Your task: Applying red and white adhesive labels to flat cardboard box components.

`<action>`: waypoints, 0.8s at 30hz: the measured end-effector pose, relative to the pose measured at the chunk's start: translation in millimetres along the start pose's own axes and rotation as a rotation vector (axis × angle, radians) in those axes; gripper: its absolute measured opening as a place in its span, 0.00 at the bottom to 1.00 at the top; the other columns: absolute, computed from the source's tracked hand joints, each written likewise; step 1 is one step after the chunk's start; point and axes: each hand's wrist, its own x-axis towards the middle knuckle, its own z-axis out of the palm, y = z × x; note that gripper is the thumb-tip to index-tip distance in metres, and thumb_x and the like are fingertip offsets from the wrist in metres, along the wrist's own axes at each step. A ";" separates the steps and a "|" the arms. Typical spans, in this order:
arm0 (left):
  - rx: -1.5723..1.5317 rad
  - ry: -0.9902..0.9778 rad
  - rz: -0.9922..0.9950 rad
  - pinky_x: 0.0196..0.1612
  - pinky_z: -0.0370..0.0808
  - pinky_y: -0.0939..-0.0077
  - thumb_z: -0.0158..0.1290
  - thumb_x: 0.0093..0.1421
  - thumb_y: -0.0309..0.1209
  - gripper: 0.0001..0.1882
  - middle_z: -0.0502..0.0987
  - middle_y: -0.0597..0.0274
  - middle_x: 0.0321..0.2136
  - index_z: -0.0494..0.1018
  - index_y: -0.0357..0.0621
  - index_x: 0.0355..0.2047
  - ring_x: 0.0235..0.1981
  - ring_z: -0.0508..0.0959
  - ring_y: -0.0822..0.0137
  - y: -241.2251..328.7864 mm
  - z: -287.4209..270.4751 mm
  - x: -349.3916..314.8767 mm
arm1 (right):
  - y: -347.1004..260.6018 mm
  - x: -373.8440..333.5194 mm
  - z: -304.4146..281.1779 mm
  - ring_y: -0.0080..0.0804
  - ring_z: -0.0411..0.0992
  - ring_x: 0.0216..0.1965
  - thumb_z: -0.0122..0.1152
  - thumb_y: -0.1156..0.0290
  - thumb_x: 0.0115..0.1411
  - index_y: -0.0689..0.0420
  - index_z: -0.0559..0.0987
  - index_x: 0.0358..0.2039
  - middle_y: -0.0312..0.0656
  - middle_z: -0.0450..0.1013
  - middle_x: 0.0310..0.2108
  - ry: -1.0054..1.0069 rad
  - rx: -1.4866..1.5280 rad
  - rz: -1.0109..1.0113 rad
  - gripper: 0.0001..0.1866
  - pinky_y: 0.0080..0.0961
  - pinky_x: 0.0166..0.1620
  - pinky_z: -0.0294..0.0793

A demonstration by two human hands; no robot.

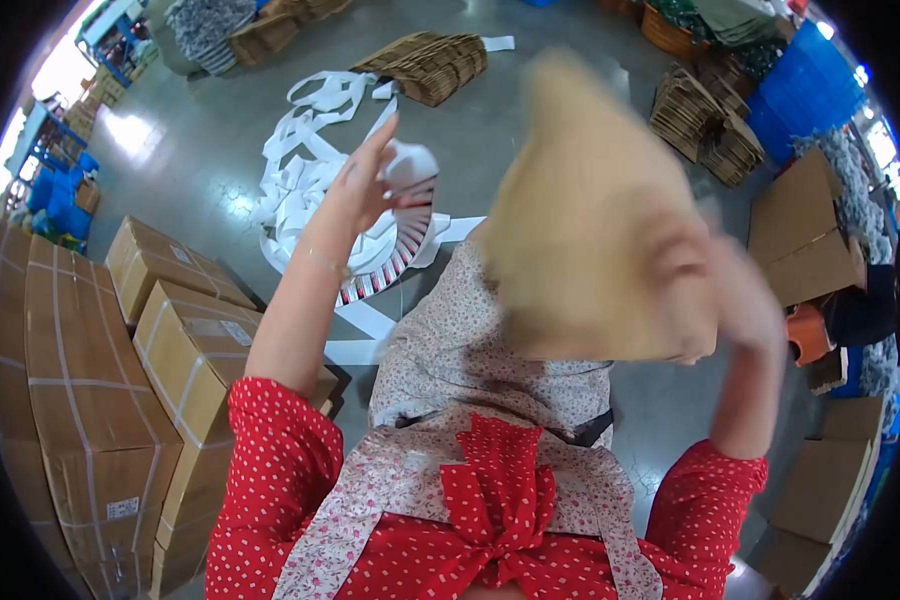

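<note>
My right hand (685,275) grips a tan flat piece (590,200), paper or cardboard, at its right side. Both are smeared by motion, and the piece hides part of my lap. My left hand (363,188) is raised on the left with its fingers apart, and I see nothing held in it. Just beside and beneath that hand is a curved strip of red-and-white labels (410,235). Loops of white backing strip (300,185) lie tangled on the floor around it.
Strapped brown cartons (95,400) stand close on the left. A stack of folded brown cardboard (435,65) lies ahead, and more stacks (705,125) are at the far right. On the right are open cartons (805,235) and a blue bin (808,85).
</note>
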 end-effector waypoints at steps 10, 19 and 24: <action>0.536 -0.012 0.122 0.54 0.72 0.66 0.54 0.61 0.55 0.43 0.69 0.47 0.57 0.59 0.32 0.63 0.55 0.72 0.57 -84.2 -9.5 -53.1 | -110.5 50.4 76.6 0.51 0.53 0.69 0.56 0.49 0.63 0.53 0.62 0.66 0.58 0.54 0.68 -0.249 -0.217 0.186 0.36 0.41 0.68 0.54; -0.296 -0.227 -0.317 0.47 0.77 0.73 0.48 0.68 0.44 0.27 0.78 0.56 0.47 0.68 0.35 0.57 0.46 0.79 0.69 -110.0 -5.1 -37.3 | 115.9 5.9 29.7 0.39 0.74 0.52 0.47 0.29 0.59 0.58 0.70 0.60 0.47 0.73 0.54 0.425 1.229 0.719 0.46 0.31 0.52 0.74; -0.346 -0.317 -0.313 0.51 0.75 0.73 0.53 0.65 0.46 0.33 0.74 0.53 0.53 0.63 0.32 0.60 0.51 0.77 0.64 -89.3 -1.2 -27.0 | 86.3 -4.1 58.6 0.37 0.74 0.51 0.50 0.29 0.58 0.56 0.73 0.58 0.44 0.73 0.54 0.430 1.624 0.395 0.44 0.32 0.51 0.75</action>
